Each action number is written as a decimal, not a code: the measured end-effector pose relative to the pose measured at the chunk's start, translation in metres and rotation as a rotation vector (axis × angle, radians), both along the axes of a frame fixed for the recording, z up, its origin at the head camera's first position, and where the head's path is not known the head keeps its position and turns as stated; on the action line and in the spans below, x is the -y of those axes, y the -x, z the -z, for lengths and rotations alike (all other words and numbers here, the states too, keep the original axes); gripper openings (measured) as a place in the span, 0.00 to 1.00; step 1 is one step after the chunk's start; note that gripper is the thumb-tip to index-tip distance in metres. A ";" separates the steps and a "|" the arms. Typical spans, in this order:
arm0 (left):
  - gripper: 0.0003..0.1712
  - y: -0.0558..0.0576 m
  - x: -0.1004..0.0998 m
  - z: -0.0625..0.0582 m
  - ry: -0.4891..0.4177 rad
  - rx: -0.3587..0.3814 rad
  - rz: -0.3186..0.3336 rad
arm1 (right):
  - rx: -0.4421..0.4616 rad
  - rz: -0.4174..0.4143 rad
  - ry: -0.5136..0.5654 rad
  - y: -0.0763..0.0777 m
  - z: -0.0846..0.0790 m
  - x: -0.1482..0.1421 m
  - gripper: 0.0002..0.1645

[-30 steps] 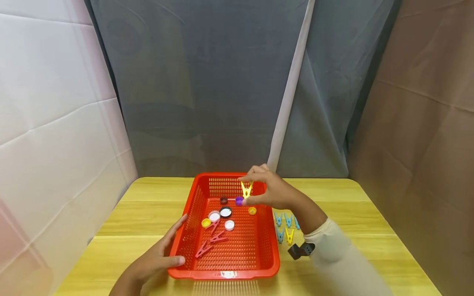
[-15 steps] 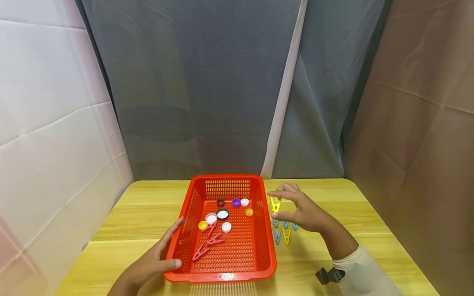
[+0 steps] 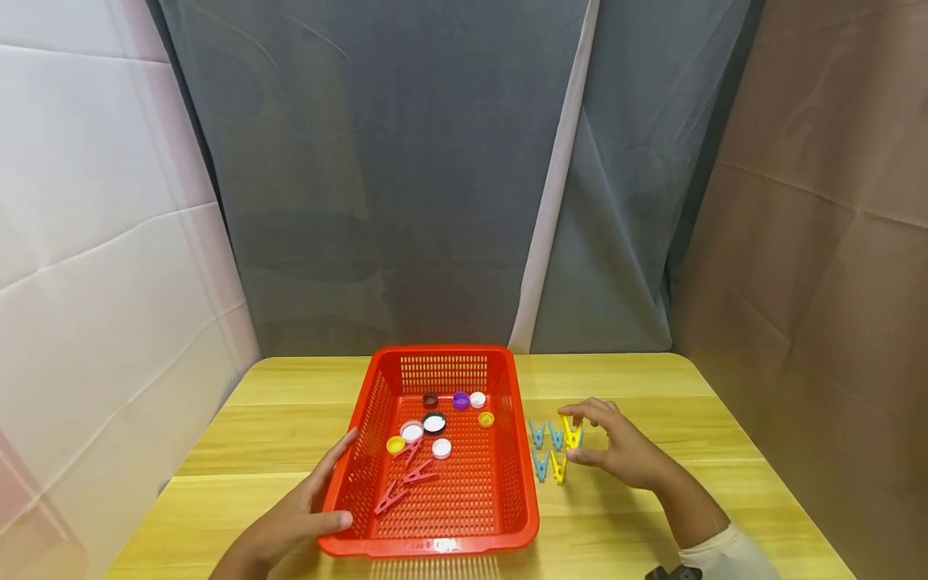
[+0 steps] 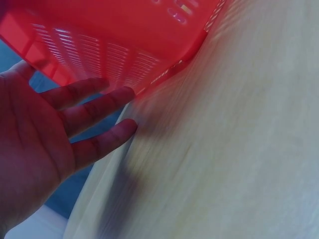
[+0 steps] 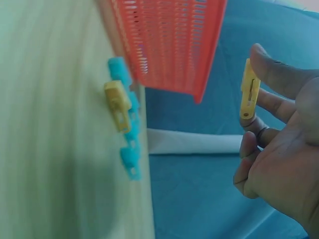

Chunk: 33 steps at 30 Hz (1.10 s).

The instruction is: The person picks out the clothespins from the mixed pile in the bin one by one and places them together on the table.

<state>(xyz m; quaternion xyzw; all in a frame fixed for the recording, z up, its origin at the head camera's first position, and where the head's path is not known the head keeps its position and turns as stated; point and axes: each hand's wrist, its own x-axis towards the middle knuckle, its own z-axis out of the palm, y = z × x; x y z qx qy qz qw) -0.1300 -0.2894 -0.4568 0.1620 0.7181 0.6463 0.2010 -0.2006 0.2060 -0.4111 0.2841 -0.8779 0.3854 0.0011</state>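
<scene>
My right hand (image 3: 616,447) pinches a yellow clothespin (image 3: 573,435) between thumb and fingertips, over the group of clothespins right of the basket. The right wrist view also shows this yellow clothespin (image 5: 249,92) held upright, away from the others. A second yellow clothespin (image 3: 557,469) lies on the table beside blue clothespins (image 3: 540,465); another blue one is partly hidden behind the held one. My left hand (image 3: 297,515) rests at the left side of the red basket (image 3: 435,350), thumb over its rim. In the left wrist view its fingers (image 4: 99,109) extend straight along the basket's outer wall.
Inside the basket lie pink clothespins (image 3: 419,475) and several bottle caps, among them a purple cap (image 3: 461,400), a black-rimmed cap (image 3: 434,423) and a white cap (image 3: 441,449). The wooden table (image 3: 290,403) ends at a grey curtain (image 3: 435,201).
My right hand has carried the yellow clothespin from above the basket out to the right and down to the clothespins on the table. The left hand has stayed at the basket.
</scene>
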 end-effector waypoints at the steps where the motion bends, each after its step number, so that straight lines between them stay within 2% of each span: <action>1: 0.56 0.000 0.000 0.000 0.002 -0.002 0.000 | 0.007 0.012 0.000 -0.001 0.003 -0.001 0.33; 4: 0.56 0.001 0.001 0.001 0.000 0.001 -0.001 | 0.018 0.049 0.000 -0.002 0.010 -0.005 0.33; 14: 0.56 0.000 0.001 0.001 -0.019 0.052 0.007 | 0.045 0.080 0.006 0.000 0.036 -0.013 0.32; 19: 0.56 0.000 0.001 0.001 -0.033 0.072 0.009 | 0.099 0.111 -0.074 0.003 0.050 -0.014 0.34; 24: 0.55 0.001 0.000 0.000 -0.040 0.077 0.009 | 0.110 0.159 -0.166 0.003 0.058 -0.014 0.34; 33: 0.55 0.001 0.002 -0.001 -0.081 0.076 0.055 | 0.128 0.178 -0.205 0.001 0.067 -0.012 0.32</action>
